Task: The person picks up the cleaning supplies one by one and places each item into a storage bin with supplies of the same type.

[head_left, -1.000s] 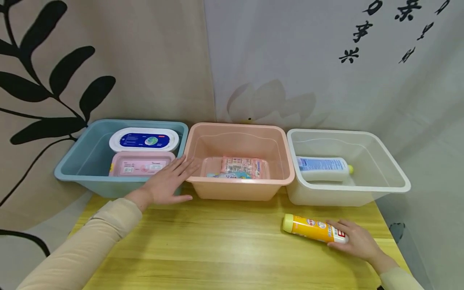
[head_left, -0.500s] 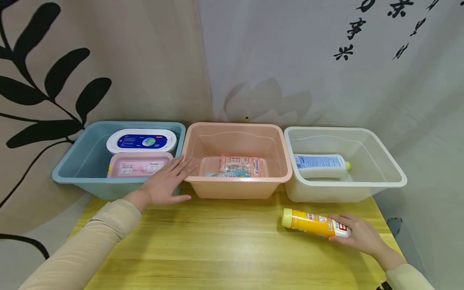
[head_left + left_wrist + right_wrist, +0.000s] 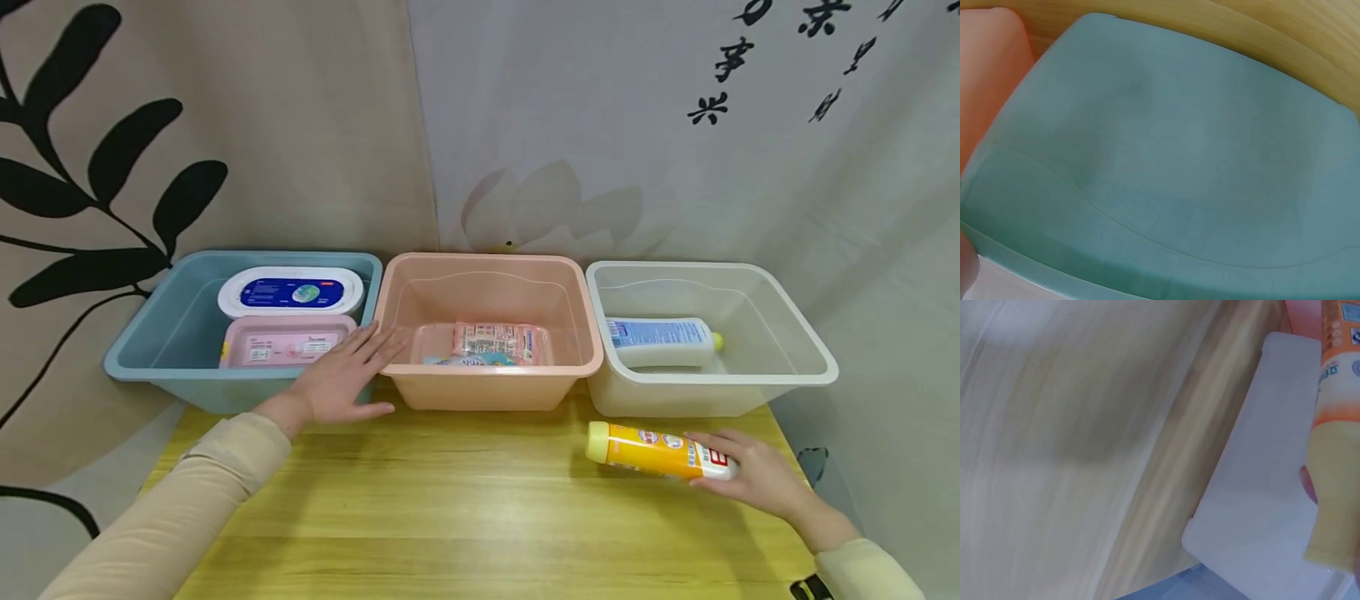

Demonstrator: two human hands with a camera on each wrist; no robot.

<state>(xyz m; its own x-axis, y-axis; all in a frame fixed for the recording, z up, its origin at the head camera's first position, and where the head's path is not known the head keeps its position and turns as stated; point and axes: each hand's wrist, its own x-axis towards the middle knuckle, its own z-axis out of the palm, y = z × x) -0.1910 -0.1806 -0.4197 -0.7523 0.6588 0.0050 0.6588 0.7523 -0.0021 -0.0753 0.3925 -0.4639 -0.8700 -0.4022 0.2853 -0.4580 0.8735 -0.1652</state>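
My right hand (image 3: 761, 475) grips the white end of a yellow bottle (image 3: 652, 450), thumb on the near side and fingers over the far side. Its pale yellow cap points left, and a shadow lies on the table below. In the right wrist view the bottle (image 3: 1335, 462) overlaps the white bin (image 3: 1254, 462), with a fingertip (image 3: 1308, 483) showing beside it. My left hand (image 3: 341, 379) lies with straight fingers across the adjoining rims of the blue bin (image 3: 161, 369) and the peach bin (image 3: 495, 372). The left wrist view shows mostly the blue bin's wall (image 3: 1179, 144).
Inside the blue bin lie a white pack with a blue label (image 3: 296, 292) and a pink box (image 3: 281, 342). The peach bin holds a pink printed packet (image 3: 498, 342) and a small blue packet (image 3: 480, 360). A white bottle (image 3: 660, 343) lies in the white bin. Behind hangs a curtain (image 3: 300, 125).
The right hand has carried the yellow bottle a little to the right and away, nearer the white bin. The left hand has stayed on the rims. The head view has shifted slightly.
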